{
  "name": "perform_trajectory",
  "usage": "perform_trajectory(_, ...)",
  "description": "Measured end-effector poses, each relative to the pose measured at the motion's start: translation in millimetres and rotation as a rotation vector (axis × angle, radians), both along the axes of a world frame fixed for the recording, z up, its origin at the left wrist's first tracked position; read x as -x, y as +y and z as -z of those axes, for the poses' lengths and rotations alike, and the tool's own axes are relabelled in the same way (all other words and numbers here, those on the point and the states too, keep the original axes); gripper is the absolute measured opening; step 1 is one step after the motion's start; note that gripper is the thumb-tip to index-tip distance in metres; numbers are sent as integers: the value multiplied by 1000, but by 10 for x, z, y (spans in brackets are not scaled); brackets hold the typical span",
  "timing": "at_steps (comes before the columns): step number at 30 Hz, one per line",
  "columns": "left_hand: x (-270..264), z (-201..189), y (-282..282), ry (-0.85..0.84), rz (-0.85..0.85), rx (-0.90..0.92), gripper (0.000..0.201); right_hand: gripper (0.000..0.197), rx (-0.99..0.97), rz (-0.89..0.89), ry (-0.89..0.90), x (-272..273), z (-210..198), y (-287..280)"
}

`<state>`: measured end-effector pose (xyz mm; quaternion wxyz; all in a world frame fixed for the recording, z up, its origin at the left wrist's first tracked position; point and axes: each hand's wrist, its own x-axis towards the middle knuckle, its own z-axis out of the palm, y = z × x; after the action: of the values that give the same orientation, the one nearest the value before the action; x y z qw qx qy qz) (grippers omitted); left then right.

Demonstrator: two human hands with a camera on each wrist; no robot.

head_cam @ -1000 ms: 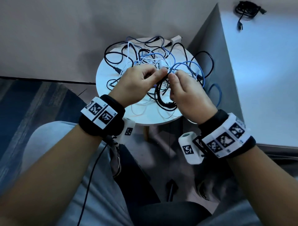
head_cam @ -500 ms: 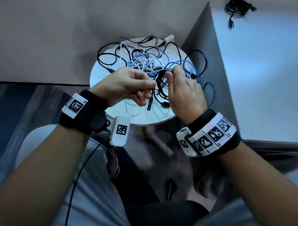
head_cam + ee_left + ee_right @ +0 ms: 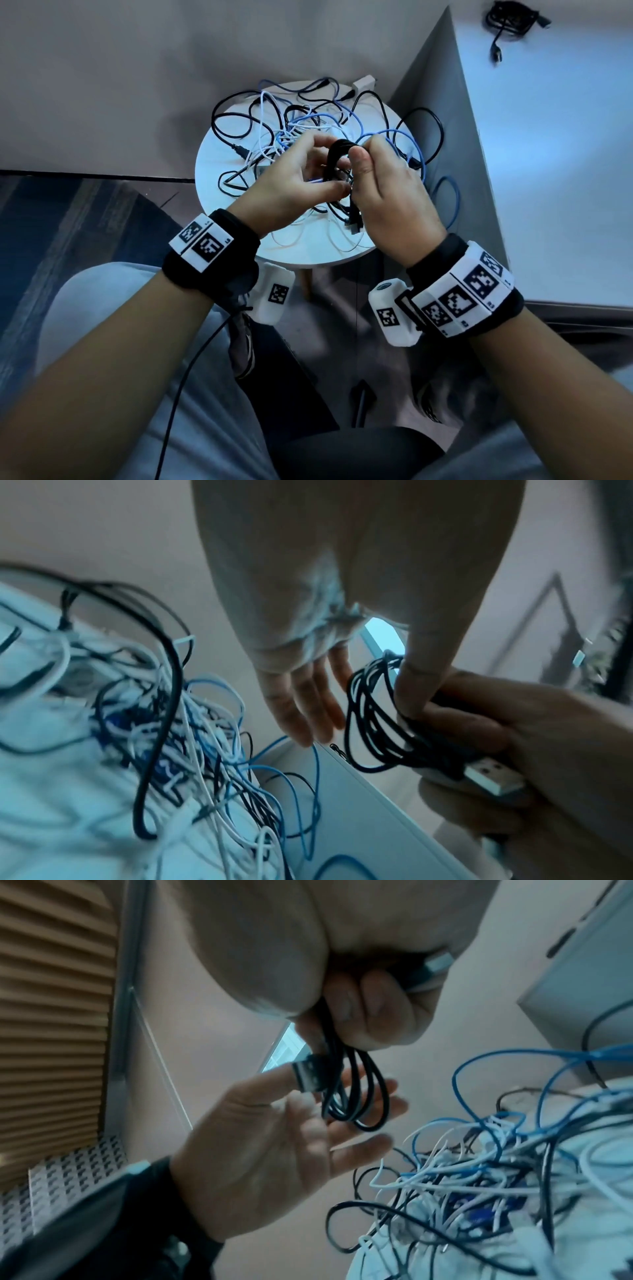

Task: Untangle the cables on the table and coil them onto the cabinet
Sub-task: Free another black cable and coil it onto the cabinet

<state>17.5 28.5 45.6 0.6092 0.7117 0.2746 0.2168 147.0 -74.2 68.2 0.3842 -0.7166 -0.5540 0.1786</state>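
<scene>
A tangle of black, white and blue cables [image 3: 301, 130] lies on the round white table [image 3: 308, 255]. Just above the table, my right hand [image 3: 359, 161] grips a small coil of black cable [image 3: 334, 157] between thumb and curled fingers. A silver USB plug [image 3: 493, 777] sticks out of that fist. My left hand [image 3: 308, 171] is beside the coil with its fingers spread and nearly straight, and its thumb touches the loops [image 3: 369, 723]. In the right wrist view the cable's other USB plug [image 3: 308, 1076] rests against the left hand's [image 3: 274, 1150] upper finger.
The pale cabinet [image 3: 548, 171] stands right of the table, with a coiled black cable [image 3: 507, 20] on its far corner. A blue cable [image 3: 445, 198] hangs off the table's right edge. My knees are below, and a dark rug is at the left.
My left hand pinched the black cable's hanging end half a second ago and has now spread its fingers. The right hand still holds the coil, with the end drawn in.
</scene>
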Motion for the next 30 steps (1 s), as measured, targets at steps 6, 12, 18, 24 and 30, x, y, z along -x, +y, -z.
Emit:
perform_trajectory(6, -27, 20, -2, -50, 9, -89, 29, 27, -16, -94, 246, 22, 89, 25)
perform_trajectory(12, -114, 142, -83, 131, -359, -616, 12, 32, 23, -127, 456, 55, 62, 58)
perform_trajectory(18, -108, 155, -85, 305, -268, -754, 12, 32, 84, -137, 522, 34, 17, 45)
perform_trajectory(24, 67, -123, 32, 340, 78, -528, 33, 34, 106, -19, 627, -205, -77, 66)
perform_trajectory(30, 72, -130, 48, 371, -116, -692, 67, 33, 83, 5, 697, -150, -95, 63)
